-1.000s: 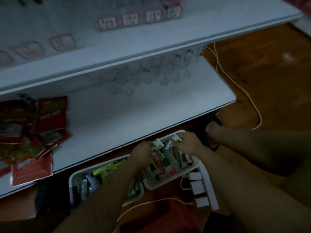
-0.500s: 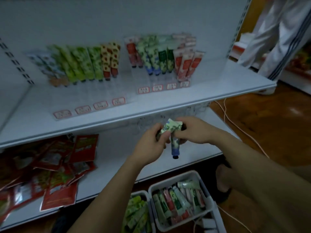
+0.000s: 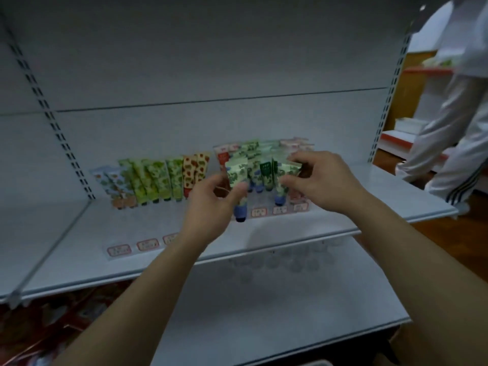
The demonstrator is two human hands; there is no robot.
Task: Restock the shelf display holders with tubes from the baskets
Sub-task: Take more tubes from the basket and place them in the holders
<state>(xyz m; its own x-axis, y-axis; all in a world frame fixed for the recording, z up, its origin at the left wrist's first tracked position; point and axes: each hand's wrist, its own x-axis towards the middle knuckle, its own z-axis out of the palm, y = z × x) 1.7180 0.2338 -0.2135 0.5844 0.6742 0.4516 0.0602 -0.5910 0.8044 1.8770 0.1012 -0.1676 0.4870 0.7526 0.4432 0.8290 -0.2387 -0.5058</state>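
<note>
**aisle_rat:** ok so where are the tubes right now?

**restock_dan:** both are up in front of the upper shelf (image 3: 383,207), one per hand. The left hand (image 3: 211,204) has the blue-capped tube (image 3: 237,175), floral green and white, pinched between thumb and fingertips around the lower body. The cap hangs down, the crimped end is up, and it's tipped a bit. The other fingers are loosely curled behind it.

**aisle_rat:** and the right?

**restock_dan:** the right hand (image 3: 322,180) pinches the second tube (image 3: 287,171), same print, between thumb and forefinger near the top. Its cap also points down, and the remaining fingers are fanned out a little. That tube is right in front of the right-hand holder (image 3: 260,200), but I can't tell if the cap is actually touching it.

**aisle_rat:** is the holder stocked?

**restock_dan:** yeah, there's a row of stocked tubes (image 3: 253,150) standing cap-down in it, red, green and pinkish ones. The left-hand holder (image 3: 148,223) beside it has the green and strawberry-print tubes (image 3: 155,180). Price labels (image 3: 148,244) run along the front.

**aisle_rat:** anything else around?

**restock_dan:** red packets (image 3: 39,326) under the shelf at the left, blurry clear cups (image 3: 290,264) on the lower shelf (image 3: 264,326), and a person in white (image 3: 462,128) off to the right.
</note>
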